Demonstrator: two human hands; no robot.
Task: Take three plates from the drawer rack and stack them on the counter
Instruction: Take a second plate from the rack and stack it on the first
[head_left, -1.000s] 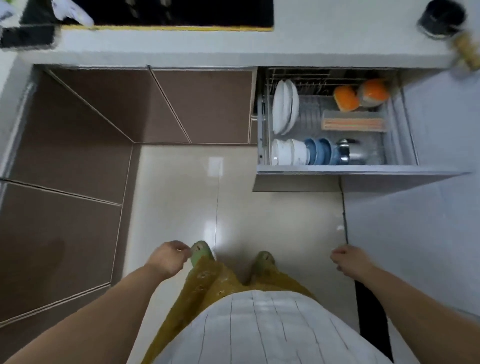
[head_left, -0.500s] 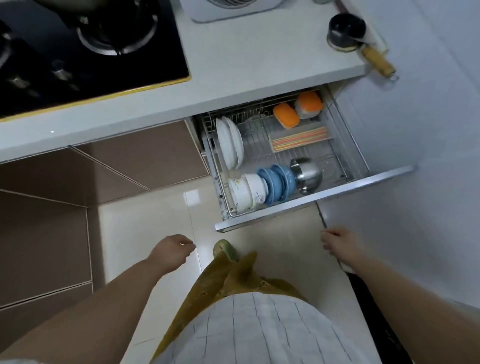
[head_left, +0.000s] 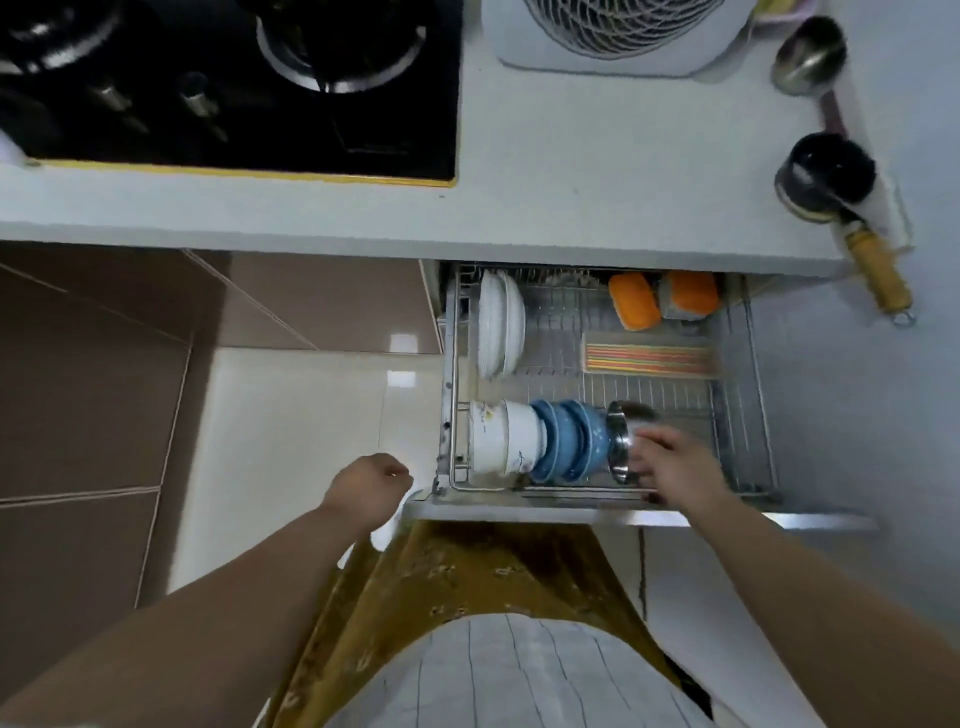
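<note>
White plates (head_left: 498, 327) stand upright on edge in the back left of the open wire drawer rack (head_left: 748, 395), below the grey counter (head_left: 597, 171). My right hand (head_left: 675, 465) is over the rack's front right part, fingers apart and blurred, beside a steel bowl (head_left: 621, 421) and well in front of the plates. It holds nothing. My left hand (head_left: 371, 486) is a loose fist outside the drawer's front left corner, also holding nothing.
In the rack's front row lie white bowls (head_left: 501, 439) and blue bowls (head_left: 569, 441). Orange-lidded containers (head_left: 634, 301) and a striped box (head_left: 649, 358) sit further back. On the counter are a black hob (head_left: 234, 83), a fan-like appliance (head_left: 618, 36), a ladle (head_left: 808, 54) and a black pot (head_left: 826, 174).
I have come closer to the drawer and the view has tilted up over the counter. My right hand has gone from my side forward into the rack's front. My left hand rose towards the drawer corner.
</note>
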